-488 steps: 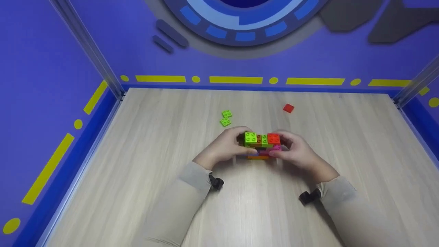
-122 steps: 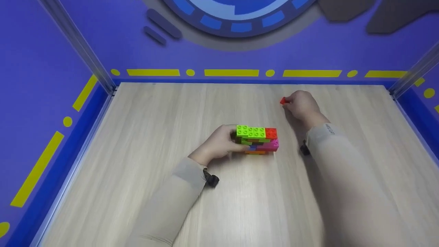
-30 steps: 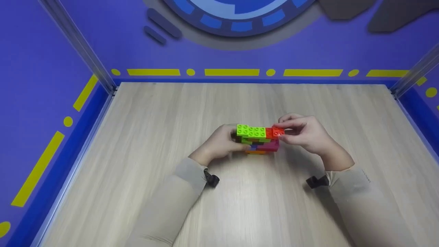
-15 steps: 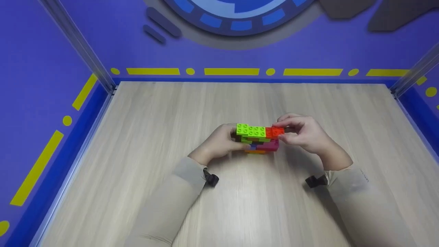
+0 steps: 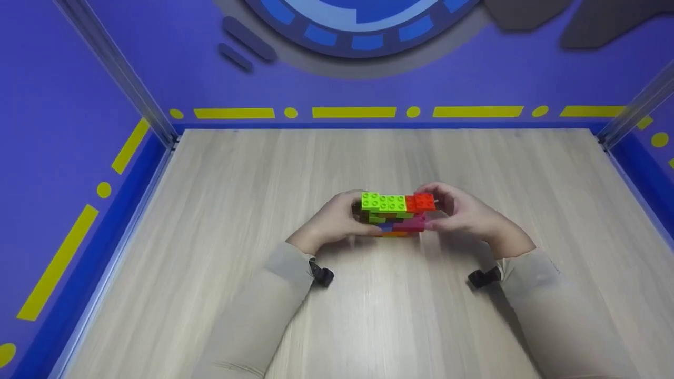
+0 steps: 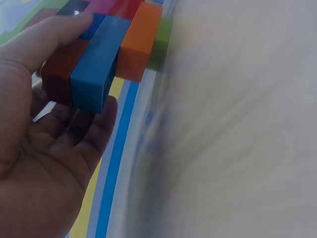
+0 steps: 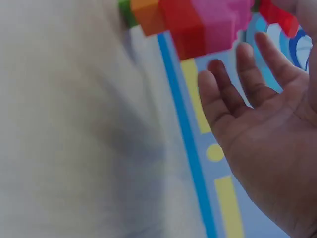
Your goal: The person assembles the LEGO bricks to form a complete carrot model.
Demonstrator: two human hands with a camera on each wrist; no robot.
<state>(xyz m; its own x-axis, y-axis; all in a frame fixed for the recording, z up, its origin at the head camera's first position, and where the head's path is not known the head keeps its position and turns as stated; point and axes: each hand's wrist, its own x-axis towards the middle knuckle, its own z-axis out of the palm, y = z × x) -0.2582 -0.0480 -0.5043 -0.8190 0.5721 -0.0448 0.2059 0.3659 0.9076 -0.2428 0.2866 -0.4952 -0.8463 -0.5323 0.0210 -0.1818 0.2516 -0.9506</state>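
In the head view a stack of toy building bricks (image 5: 392,202) stands over the middle of the table, lime green and red on top, with pink, blue and orange lower down. My left hand (image 5: 333,218) grips its left end, thumb in front and fingers behind. Brown, blue and orange bricks (image 6: 138,42) show by that thumb in the left wrist view. Around the right end, my right hand (image 5: 468,216) has its thumb tip right at the pink brick (image 5: 413,223). Its spread, slightly bent fingers (image 7: 247,74) stand apart from the bricks in the right wrist view.
The pale wooden table (image 5: 253,173) runs back to a blue panel wall (image 5: 358,89) with yellow dashes. Metal posts stand at both back corners. A black wrist camera (image 5: 322,276) sits at the left cuff, another (image 5: 483,278) at the right.
The loose red brick from the back of the table now sits at the stack's top right; two lime bricks have left the table. My right hand has just released its pinch on the red brick.
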